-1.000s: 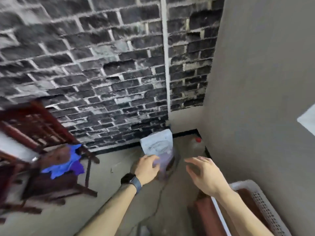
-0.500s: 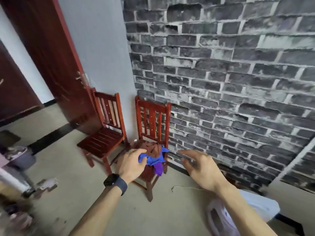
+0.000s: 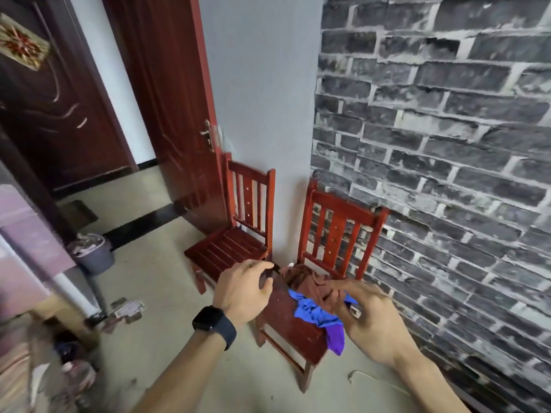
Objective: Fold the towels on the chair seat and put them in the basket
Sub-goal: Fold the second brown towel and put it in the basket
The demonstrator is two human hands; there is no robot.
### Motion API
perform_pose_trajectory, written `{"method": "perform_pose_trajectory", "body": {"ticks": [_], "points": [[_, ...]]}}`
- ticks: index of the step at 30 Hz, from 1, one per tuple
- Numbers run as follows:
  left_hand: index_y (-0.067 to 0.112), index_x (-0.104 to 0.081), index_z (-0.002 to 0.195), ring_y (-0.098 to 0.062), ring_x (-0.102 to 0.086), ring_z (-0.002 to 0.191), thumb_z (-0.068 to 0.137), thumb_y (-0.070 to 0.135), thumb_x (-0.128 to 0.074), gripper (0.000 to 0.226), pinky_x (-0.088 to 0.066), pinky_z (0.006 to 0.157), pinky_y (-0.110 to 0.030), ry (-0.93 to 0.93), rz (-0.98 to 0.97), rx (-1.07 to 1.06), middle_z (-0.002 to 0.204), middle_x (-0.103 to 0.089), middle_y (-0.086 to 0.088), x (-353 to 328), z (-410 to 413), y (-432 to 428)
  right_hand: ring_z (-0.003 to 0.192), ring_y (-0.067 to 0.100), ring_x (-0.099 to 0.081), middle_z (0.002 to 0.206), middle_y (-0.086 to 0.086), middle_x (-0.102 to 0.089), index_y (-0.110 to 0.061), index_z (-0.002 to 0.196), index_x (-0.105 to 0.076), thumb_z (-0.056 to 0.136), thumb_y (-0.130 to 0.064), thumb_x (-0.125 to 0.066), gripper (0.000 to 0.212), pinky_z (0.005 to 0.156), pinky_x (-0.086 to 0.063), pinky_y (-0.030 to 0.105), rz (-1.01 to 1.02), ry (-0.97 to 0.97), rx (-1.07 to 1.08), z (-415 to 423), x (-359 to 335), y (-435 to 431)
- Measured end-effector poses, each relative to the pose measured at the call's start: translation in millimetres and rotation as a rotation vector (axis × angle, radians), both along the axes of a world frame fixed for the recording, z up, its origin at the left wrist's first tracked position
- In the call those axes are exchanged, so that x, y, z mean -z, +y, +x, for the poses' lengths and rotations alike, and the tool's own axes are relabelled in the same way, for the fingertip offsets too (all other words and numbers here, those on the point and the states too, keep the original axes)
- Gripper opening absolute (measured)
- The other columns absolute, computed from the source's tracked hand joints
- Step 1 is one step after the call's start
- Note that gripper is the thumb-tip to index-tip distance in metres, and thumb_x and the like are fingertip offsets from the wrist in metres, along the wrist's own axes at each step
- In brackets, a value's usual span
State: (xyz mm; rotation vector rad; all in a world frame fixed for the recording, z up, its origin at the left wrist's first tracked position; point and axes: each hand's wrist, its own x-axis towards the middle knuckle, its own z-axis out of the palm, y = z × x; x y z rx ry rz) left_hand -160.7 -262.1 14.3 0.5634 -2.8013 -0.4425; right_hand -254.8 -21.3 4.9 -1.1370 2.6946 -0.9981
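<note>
A brown towel (image 3: 304, 280) and a blue towel (image 3: 313, 310) lie crumpled on the seat of the nearer red wooden chair (image 3: 293, 332) by the brick wall. A purple cloth (image 3: 335, 341) hangs over the seat's right edge. My left hand (image 3: 243, 292), with a dark watch on its wrist, hovers over the seat's left side with fingers loosely curled and holds nothing. My right hand (image 3: 368, 318) reaches over the towels with fingers loosely bent, empty. The basket is out of view.
A second red chair (image 3: 231, 248) stands to the left against the grey wall. A dark red door (image 3: 167, 93) is open behind it. A grey bin (image 3: 95, 257) and scattered clutter (image 3: 126, 310) sit on the floor at left. A cord (image 3: 375, 380) lies near the brick wall.
My view swung left from the corner with the basket to the chairs. Both hands have come closer to the towels on the nearer chair's seat.
</note>
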Motion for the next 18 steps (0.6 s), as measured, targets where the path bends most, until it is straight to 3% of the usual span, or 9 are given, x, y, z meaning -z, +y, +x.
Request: {"method": "perform_pose_trajectory", "body": {"ticks": [2, 6, 8, 10, 12, 14, 18], "points": [[0.033, -0.057, 0.131, -0.012, -0.056, 0.118, 0.095, 0.041, -0.052, 0.038, -0.047, 0.096, -0.026, -0.016, -0.004, -0.003, 0.130, -0.062, 0.010, 12.6, -20.8, -22.0, 0.116, 0.005, -0.055, 0.121, -0.026, -0.063, -0.039, 0.119, -0.065, 0.094, -0.050, -0.044, 0.035, 0.090, -0.038, 0.003, 0.020, -0.007, -0.005, -28.0, 16.4, -24.7], [0.032, -0.056, 0.133, -0.013, -0.054, 0.119, 0.096, 0.040, -0.050, 0.038, -0.044, 0.099, -0.028, -0.081, 0.002, -0.016, 0.130, -0.061, 0.009, 42.3, -67.0, -68.8, 0.110, 0.008, -0.058, 0.117, -0.021, -0.066, -0.036, 0.120, -0.067, 0.092, -0.048, -0.049, 0.035, 0.096, -0.048, 0.025, 0.003, -0.057, -0.002, -88.4, 55.8, -75.9], [0.032, -0.057, 0.132, -0.014, -0.056, 0.116, 0.096, 0.039, -0.049, 0.037, -0.046, 0.097, -0.029, -0.134, 0.037, -0.029, 0.128, -0.061, 0.009, 60.8, -98.3, -98.1, 0.099, 0.010, -0.059, 0.105, -0.023, -0.065, -0.036, 0.115, -0.068, 0.094, -0.042, -0.053, 0.026, 0.087, -0.051, 0.027, 0.022, -0.116, -0.005, -123.8, 81.1, -107.9], [0.032, -0.058, 0.129, -0.016, -0.057, 0.114, 0.096, 0.037, -0.048, 0.035, -0.048, 0.096, -0.033, -0.206, 0.074, -0.028, 0.126, -0.063, 0.007, 81.3, -128.1, -125.5, 0.094, 0.012, -0.061, 0.099, -0.023, -0.064, -0.038, 0.113, -0.068, 0.093, -0.049, -0.049, 0.030, 0.081, -0.052, 0.029, 0.028, -0.170, 0.007, -154.0, 107.1, -135.5], [0.033, -0.057, 0.130, -0.019, -0.058, 0.112, 0.096, 0.036, -0.046, 0.036, -0.048, 0.095, -0.035, -0.291, 0.105, -0.036, 0.126, -0.063, 0.006, 103.3, -155.1, -148.9, 0.099, 0.010, -0.062, 0.105, -0.023, -0.066, -0.038, 0.115, -0.068, 0.089, -0.057, -0.044, 0.040, 0.083, -0.052, 0.030, 0.063, -0.234, 0.042, -180.0, 133.0, -158.6], [0.033, -0.054, 0.133, -0.020, -0.059, 0.110, 0.096, 0.038, -0.045, 0.039, -0.049, 0.094, -0.037, -0.357, 0.134, -0.040, 0.125, -0.063, 0.005, 125.7, -178.8, -171.0, 0.100, 0.014, -0.062, 0.106, -0.019, -0.067, -0.041, 0.114, -0.065, 0.089, -0.056, -0.042, 0.037, 0.085, -0.049, 0.030, 0.153, -0.276, 0.053, -201.6, 153.7, -180.8], [0.031, -0.055, 0.131, -0.019, -0.061, 0.106, 0.095, 0.040, -0.044, 0.039, -0.051, 0.090, -0.038, -0.457, 0.159, -0.017, 0.120, -0.064, 0.004, 168.9, -212.4, -208.9, 0.111, 0.013, -0.061, 0.114, -0.015, -0.068, -0.043, 0.121, -0.063, 0.092, -0.042, -0.058, 0.029, 0.095, -0.044, 0.029, 0.281, -0.397, 0.112, -232.6, 186.5, -221.8]]}}
